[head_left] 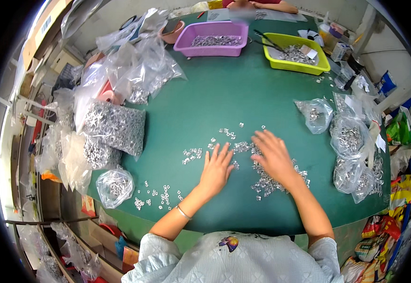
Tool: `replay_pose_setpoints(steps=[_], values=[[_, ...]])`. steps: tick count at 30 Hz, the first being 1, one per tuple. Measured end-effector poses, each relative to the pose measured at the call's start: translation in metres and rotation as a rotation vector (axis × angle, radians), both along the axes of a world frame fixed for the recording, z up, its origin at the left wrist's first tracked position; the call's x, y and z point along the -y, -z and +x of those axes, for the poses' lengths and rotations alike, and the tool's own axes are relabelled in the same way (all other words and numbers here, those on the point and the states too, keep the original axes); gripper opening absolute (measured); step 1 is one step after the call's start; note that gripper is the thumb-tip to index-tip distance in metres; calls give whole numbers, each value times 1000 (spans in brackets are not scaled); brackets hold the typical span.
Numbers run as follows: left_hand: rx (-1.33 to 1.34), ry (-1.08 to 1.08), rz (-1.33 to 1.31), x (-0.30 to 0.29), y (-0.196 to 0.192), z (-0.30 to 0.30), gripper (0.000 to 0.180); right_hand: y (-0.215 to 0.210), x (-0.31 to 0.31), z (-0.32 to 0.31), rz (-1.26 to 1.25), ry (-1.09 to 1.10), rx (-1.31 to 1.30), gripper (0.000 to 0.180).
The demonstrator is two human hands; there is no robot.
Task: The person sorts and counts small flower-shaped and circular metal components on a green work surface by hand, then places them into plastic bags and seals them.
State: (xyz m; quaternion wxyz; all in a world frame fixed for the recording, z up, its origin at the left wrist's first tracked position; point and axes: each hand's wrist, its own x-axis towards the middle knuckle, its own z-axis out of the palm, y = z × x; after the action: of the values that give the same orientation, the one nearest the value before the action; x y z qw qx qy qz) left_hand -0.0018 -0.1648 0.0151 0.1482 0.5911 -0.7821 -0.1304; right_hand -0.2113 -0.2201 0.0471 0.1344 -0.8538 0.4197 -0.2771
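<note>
Many small silver metal pieces (267,184), too small to name exactly, lie in a loose pile on the green table (205,101). My right hand (275,159) rests over the upper part of this pile, its fingers apart and slightly blurred. My left hand (216,169) lies left of it, fingers stretched out and spread, near a thin row of pieces (241,147) between both hands. Beyond my left fingertips is a small scattered cluster (192,154). More pieces (165,194) are strewn at the near left. What lies beneath my palms is hidden.
Stuffed clear bags (116,125) crowd the left side, with a small bag (115,187) near the front edge. Bagged parts (349,141) line the right. A purple basin (211,40) and a yellow-green basin (296,53) stand far back. Another person's arm (276,5) shows there.
</note>
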Motion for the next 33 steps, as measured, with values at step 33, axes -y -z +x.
replay_pose_setpoints(steps=[33], values=[[-550, 41, 97, -78, -2, 3, 43, 30, 16, 79, 198, -81, 194, 10]])
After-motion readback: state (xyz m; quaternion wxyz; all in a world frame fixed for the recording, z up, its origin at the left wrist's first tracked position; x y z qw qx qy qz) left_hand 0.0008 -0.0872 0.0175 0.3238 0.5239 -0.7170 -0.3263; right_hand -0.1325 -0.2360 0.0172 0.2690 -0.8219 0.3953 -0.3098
